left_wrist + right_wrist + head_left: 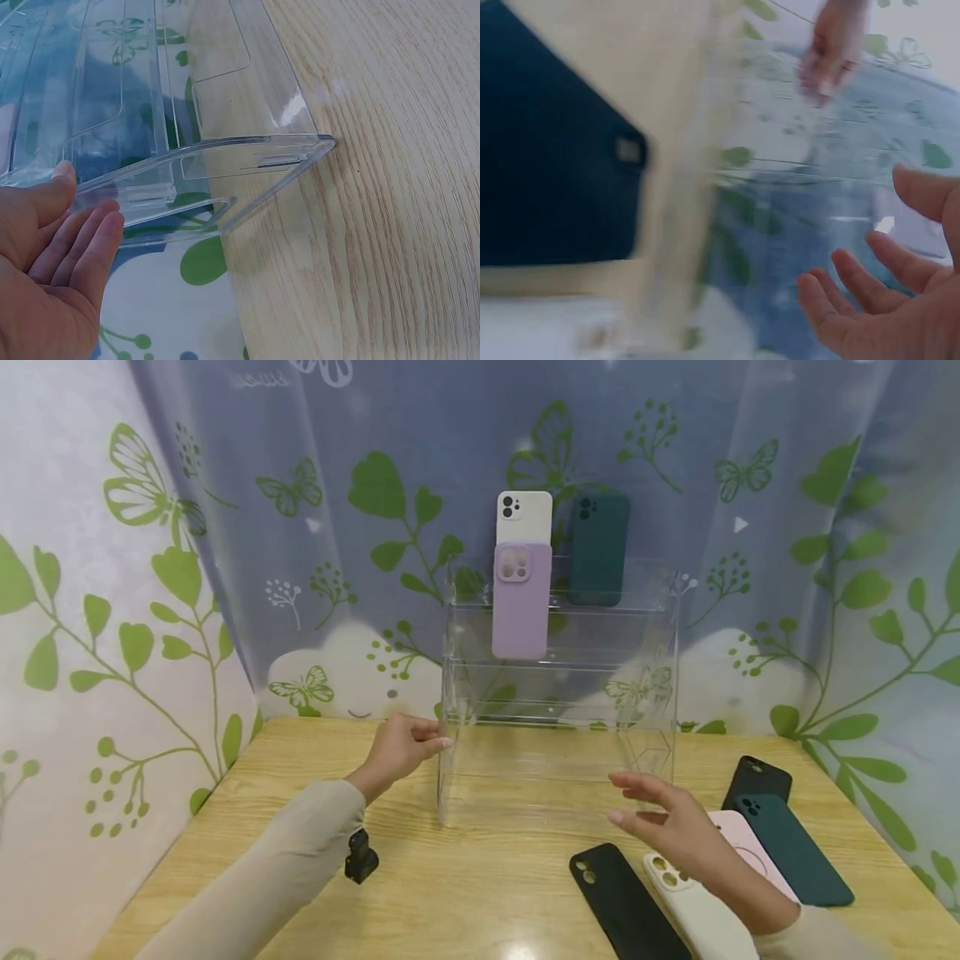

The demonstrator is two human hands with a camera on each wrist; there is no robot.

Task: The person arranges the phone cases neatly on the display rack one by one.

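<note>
A clear acrylic tiered display stand stands on the wooden table. My left hand pinches the edge of its left side panel; in the left wrist view the thumb lies on one face and the fingers on the other. On the stand's upper tiers are a white phone case, a lilac phone case in front of it, and a dark green phone case. My right hand hovers above the phone cases at the right, its fingers spread and holding nothing.
Below my right hand lie a black case and a cream case. Farther right, a pink case, a teal case and another black case overlap. A small black device is near my left sleeve. Patterned curtain hangs behind.
</note>
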